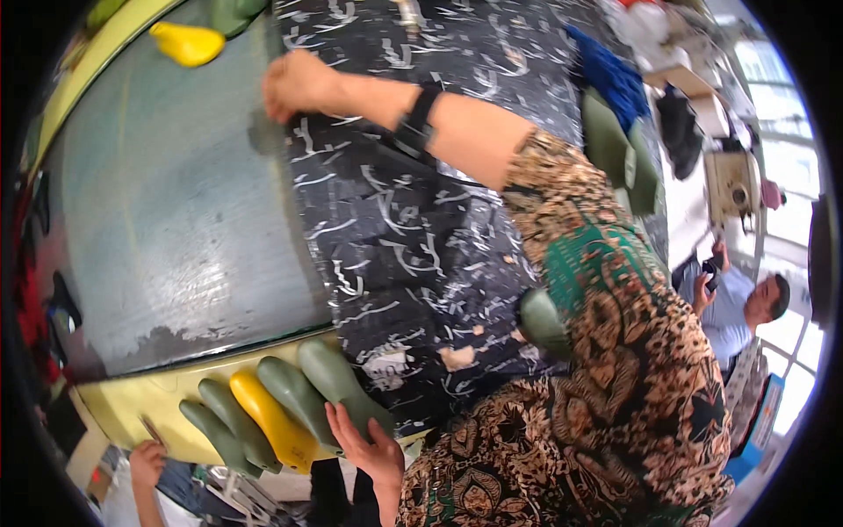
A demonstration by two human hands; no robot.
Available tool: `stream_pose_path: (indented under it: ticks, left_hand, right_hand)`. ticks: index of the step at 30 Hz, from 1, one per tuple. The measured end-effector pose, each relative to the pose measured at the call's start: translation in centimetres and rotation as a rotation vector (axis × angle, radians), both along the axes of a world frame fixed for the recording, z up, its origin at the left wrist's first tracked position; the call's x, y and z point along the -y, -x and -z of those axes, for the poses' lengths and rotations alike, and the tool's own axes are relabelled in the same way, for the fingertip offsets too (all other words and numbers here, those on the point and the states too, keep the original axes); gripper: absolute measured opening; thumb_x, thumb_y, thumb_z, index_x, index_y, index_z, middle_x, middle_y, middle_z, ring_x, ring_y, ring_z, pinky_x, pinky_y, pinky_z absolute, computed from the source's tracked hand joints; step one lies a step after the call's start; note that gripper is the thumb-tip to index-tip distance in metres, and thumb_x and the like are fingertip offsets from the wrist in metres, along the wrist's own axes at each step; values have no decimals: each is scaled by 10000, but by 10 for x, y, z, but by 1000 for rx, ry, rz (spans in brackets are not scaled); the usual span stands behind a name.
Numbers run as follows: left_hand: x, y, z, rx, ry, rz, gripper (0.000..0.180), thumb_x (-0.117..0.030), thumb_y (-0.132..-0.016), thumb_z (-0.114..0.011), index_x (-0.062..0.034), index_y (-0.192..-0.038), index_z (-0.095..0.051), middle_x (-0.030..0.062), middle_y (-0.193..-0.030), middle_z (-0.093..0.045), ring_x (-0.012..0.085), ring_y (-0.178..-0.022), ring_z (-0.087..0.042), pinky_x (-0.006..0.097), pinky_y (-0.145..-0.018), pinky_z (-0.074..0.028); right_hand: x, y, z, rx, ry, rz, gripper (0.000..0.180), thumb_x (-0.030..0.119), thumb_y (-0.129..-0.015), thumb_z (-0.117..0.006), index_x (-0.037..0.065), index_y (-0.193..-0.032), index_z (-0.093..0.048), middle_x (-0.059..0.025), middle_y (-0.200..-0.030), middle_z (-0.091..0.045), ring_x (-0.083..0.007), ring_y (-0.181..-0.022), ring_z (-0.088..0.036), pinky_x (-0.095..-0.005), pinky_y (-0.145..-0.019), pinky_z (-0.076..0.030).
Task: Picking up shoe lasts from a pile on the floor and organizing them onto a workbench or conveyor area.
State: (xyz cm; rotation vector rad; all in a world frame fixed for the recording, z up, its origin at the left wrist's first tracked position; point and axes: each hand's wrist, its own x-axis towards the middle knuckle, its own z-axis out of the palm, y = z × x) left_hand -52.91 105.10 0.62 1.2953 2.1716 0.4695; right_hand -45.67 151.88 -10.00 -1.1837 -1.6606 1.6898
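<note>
Patterned shirt (pixel 632 378) nearest; grn shoe last (pixel 332 371) touching L hand (pixel 371 448).

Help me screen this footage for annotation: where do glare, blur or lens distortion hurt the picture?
In the head view, glare patches the grey surface; in the head view, the windows at right look overexposed; in the head view, the right hand looks slightly blurred, perhaps from motion; in the head view, the yellow border curves at upper left.

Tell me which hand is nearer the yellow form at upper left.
Right. The right hand is below and right of the yellow form; the left hand is far below, by a green form.
</note>
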Motion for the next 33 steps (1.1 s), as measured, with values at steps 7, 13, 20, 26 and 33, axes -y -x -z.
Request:
stream_pose_path:
  ticks: [7,13,20,26,33]
  left_hand:
    - [-10,-18,-2,-64,-75,124,532,68,-754,-517,25,-1269,-389,279,-1297,-376,467,-1158,-408,450,-933,-384]
    - [-24,-40,-8,-435,-314,291,528,-72,-745,-607,9,-1235,-427,237,-1277,-405,403,-1218,-347,500,-1000,-264]
    - [-113,-139,-1,265,-429,344,560,-202,-807,-620,27,-1270,-405,221,-1311,-394,363,-1262,-316,451,-1027,-258]
    - [-122,-161,34,196,-419,326,526,-175,-758,-638,-53,-1240,-465,256,-1409,-232,409,-1282,-284,447,-1021,-286]
    - [-76,-147,32,243,-438,187,537,53,-718,-548,-74,-1237,-489,289,-1309,-382,418,-1219,-384,392,-987,-348]
  right_hand:
    - [139,-332,-165,1264,-491,102,373,378,-854,-526,61,-1045,-570,-181,-848,-633,-348,-794,-618,-425,-698,-482]
    - [178,-431,-127,1500,-332,154,521,396,-748,-639,-32,-1034,-557,-214,-955,-630,-351,-905,-618,-403,-788,-495]
    - [177,-340,-106,1267,-371,89,201,245,-686,-632,90,-797,-696,-121,-767,-670,-249,-726,-674,-357,-633,-535]
    - [261,-301,-177,609,-355,1,262,269,-816,-592,26,-907,-635,-116,-738,-652,-255,-683,-648,-365,-656,-502]
    - [285,-572,-103,1128,-225,510,845,227,-674,-710,-38,-1343,-265,-289,-1193,-503,-418,-1105,-501,-444,-944,-396]
